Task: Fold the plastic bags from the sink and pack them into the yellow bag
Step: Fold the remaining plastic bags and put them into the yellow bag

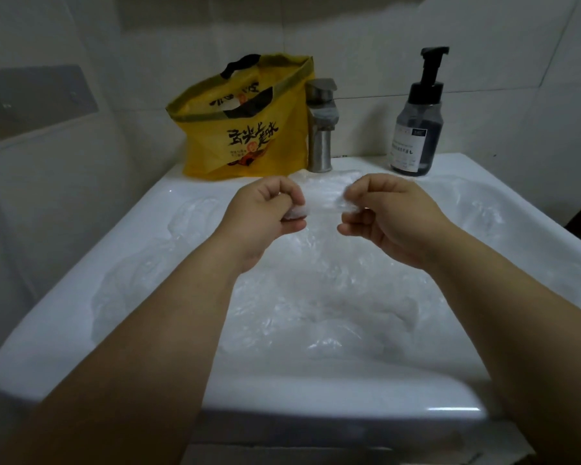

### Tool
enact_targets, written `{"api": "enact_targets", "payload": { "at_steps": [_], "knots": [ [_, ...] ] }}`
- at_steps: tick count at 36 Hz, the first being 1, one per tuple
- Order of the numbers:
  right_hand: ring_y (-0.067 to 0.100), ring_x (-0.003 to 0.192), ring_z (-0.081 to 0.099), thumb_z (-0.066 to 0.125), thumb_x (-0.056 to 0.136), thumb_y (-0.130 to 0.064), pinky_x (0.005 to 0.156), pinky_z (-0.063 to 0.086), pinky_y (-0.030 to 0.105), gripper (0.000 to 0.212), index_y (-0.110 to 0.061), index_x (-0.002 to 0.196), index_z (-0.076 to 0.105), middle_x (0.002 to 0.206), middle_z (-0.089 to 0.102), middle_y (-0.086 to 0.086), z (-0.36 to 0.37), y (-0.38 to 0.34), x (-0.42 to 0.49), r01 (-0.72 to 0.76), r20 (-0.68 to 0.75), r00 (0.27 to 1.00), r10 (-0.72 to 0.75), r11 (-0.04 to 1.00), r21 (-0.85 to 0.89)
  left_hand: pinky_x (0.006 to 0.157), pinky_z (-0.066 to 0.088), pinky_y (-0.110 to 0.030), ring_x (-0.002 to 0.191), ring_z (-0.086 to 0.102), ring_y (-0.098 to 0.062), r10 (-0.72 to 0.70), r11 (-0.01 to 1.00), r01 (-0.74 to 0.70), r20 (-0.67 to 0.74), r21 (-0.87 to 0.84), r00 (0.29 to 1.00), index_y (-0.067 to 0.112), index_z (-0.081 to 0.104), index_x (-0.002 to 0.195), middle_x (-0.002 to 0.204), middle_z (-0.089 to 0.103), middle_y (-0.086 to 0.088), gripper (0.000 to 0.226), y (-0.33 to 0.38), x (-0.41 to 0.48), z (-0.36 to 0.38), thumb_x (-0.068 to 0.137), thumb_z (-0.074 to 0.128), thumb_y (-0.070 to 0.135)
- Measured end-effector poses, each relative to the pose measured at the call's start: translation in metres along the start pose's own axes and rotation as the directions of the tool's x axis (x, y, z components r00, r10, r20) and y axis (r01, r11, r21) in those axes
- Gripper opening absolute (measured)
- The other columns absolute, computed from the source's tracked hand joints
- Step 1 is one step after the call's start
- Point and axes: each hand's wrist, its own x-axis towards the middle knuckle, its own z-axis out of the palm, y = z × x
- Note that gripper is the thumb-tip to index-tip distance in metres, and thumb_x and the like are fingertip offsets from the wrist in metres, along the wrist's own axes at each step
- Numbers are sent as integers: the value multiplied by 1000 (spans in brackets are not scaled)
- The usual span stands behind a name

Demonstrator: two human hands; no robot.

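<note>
A: Head view, left hand (pixel 265 209)?
B: Raised above the sink (pixel 332 394), fingers curled, pinching a bunched white end of a clear plastic bag (pixel 319 204).
A: And right hand (pixel 389 216)?
B: Same height, near the left one, fingers curled, pinching the other bunched end of that bag. Thin film stretched between both hands, blurred, hard to make out.
A: Rest of the bags?
B: Lying in the basin under the forearms: heap of plastic bags (pixel 316 303), clear and crumpled, filling most of it, riding up toward the left and right sides. Cannot tell how many.
A: And the yellow bag (pixel 245 135)?
B: Standing upright on the sink's back ledge, just left of the faucet (pixel 320 129); touching it or not, cannot tell. Mouth open, black handle on top, black lettering on the front, something white showing inside.
A: Anything else?
B: Dark foam pump bottle (pixel 416 125) on the back ledge, right of the faucet, well apart from the yellow bag. Pale tiled wall (pixel 366 45) behind. Grey plate (pixel 37 99) fixed to the left wall.
</note>
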Motion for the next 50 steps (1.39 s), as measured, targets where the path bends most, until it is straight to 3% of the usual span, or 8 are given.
{"api": "enact_targets", "payload": {
  "at_steps": [6,14,23,25,28,32,40,50],
  "knots": [
    [20,81,64,63,85,3,66,58,21,21,-5,104,63,102,63,11,-2,0,-3,-2,47,999,9,990,-140,68,55,-18,87,61,-14,-3,999,3,-16,37,1000,16,69,79,100,63,-1,28,4,-2,0,95,51,0],
    [8,73,66,69,85,-7,59,50,8,33,-15,116,64,90,67,-4,-6,5,1,134,-31,984,-177,837,-531,69,58,-23,66,52,-10,116,963,-99,-54,249,992,27,69,81,67,54,10,19,1,-4,-3,77,79,10],
    [12,79,65,63,90,-24,61,50,15,23,-19,113,67,85,66,-6,-6,4,1,158,-32,969,-246,714,-682,75,50,-25,88,60,-11,225,908,-174,-92,382,970,22,74,101,95,67,8,20,-1,-5,0,82,76,22],
    [20,82,65,63,90,-26,64,51,20,7,-27,95,67,88,67,0,-5,5,0,173,-22,967,-255,714,-679,77,45,-18,96,57,-10,242,900,-180,-110,397,964,26,71,95,102,63,7,13,0,-4,0,82,75,24],
    [20,90,62,64,89,-31,60,46,22,12,-35,78,60,93,64,0,-6,4,1,163,-21,972,-235,735,-658,79,41,-14,100,54,-9,223,903,-164,-108,396,969,30,65,85,108,56,5,11,2,-3,-2,83,75,25],
    [18,84,66,64,89,-26,77,58,32,8,-19,89,67,94,67,3,-8,0,0,113,-3,991,-135,837,-535,76,56,-27,80,62,-12,66,979,-75,50,188,997,22,65,83,82,64,4,10,6,-5,-5,89,67,14],
    [15,63,54,59,90,-9,55,53,17,21,5,105,62,86,55,16,-11,-7,-5,-10,96,995,36,963,-268,57,53,-18,64,67,-7,-59,997,52,101,65,993,19,69,92,72,69,4,8,11,-9,-9,91,63,13],
    [14,62,62,58,88,0,54,55,19,13,-5,93,67,83,66,10,-15,-14,-7,-145,144,976,163,981,-131,55,55,-15,59,67,-7,-219,972,233,238,-34,946,18,69,99,69,71,-1,19,20,-14,-16,93,57,5]
  ]
}}
